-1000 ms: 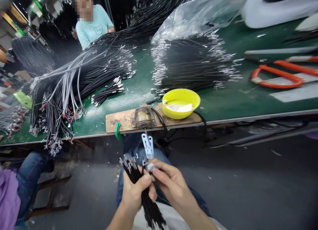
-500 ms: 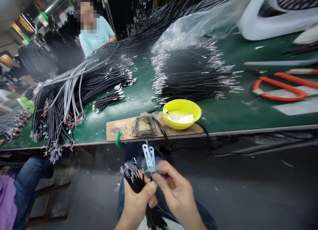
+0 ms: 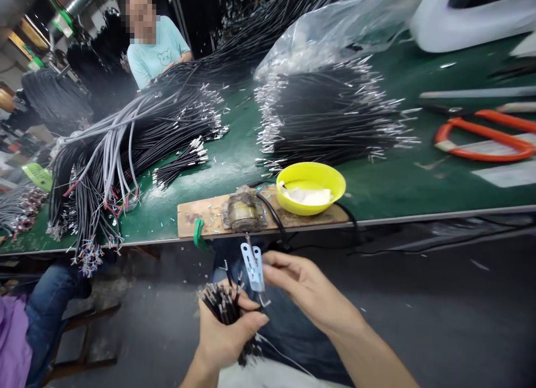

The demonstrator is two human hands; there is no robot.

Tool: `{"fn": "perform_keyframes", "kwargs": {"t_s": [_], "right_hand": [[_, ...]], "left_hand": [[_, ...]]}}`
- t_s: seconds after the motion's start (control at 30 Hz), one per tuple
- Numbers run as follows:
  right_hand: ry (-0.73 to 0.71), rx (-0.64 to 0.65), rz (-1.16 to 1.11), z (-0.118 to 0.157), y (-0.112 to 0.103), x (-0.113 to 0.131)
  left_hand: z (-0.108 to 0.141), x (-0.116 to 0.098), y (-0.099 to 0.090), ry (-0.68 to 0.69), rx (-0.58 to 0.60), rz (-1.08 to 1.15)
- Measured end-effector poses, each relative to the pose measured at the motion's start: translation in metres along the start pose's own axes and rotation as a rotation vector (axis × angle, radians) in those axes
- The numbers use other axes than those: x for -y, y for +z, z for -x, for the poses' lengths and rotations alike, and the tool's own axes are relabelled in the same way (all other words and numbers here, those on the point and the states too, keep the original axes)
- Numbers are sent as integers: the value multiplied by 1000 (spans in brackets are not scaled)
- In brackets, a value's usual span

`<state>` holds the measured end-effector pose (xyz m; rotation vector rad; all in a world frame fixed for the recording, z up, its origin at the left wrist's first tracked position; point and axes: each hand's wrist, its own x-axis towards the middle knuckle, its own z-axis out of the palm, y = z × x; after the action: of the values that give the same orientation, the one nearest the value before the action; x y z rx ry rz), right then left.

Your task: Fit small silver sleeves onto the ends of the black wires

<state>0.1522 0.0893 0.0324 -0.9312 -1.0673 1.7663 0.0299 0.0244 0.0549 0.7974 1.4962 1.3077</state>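
Observation:
My left hand (image 3: 226, 332) is wrapped round a bundle of short black cables (image 3: 224, 304), their stripped, silvery ends pointing up. A couple of cables stand higher than the others near its fingertips. A light blue plastic clothes peg (image 3: 252, 268) hangs on the shaft of a small, grimy motor (image 3: 243, 212); a bent metal piece shows at its lower end. My right hand (image 3: 297, 282) has thumb and forefinger closed at the right side of the peg, its other fingers curled.
The motor sits on a wooden board (image 3: 201, 209) at the edge of the green table (image 3: 385, 195), beside a yellow bowl (image 3: 310, 206) with white material. Cable piles (image 3: 318, 109), orange-handled scissors (image 3: 481, 142) and a plastic bag (image 3: 326, 36) lie behind. A co-worker (image 3: 157, 47) is across the table.
My right hand has moved up and right, away from the cable bundle to the side of the peg. My left hand and bundle have shifted slightly down and left.

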Motion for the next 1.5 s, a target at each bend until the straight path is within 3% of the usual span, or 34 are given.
{"fn": "perform_keyframes", "kwargs": {"t_s": [0.03, 0.1, 0.23, 0.43, 0.73, 0.87, 1.03, 1.2, 1.33, 1.5], "right_hand": [[-42, -89, 52, -4, 1, 7], [-74, -128, 103, -11, 6, 19], [-29, -27, -17, -17, 17, 26], [51, -8, -273, -16, 24, 14], [145, -129, -416, -14, 27, -8], [196, -98, -451, -12, 23, -10], [98, -152, -337, -3, 13, -26], [62, -101, -68, 18, 8, -34], [29, -77, -32, 31, 10, -37], [-241, -36, 174, 35, 15, -34]], "left_hand": [[0, 0, 0, 5, 4, -2], [0, -2, -1, 25, 5, 0], [-4, -6, -2, 61, -8, 3], [-9, -6, 3, 64, 5, 12], [-12, 1, -1, 57, 94, 48], [-13, 5, -6, 49, 130, 76], [-11, 18, -16, -21, 156, 124], [-5, 36, -25, -164, 216, 198], [-1, 41, -28, -262, 281, 262], [3, 37, -22, -297, 313, 344]]}}
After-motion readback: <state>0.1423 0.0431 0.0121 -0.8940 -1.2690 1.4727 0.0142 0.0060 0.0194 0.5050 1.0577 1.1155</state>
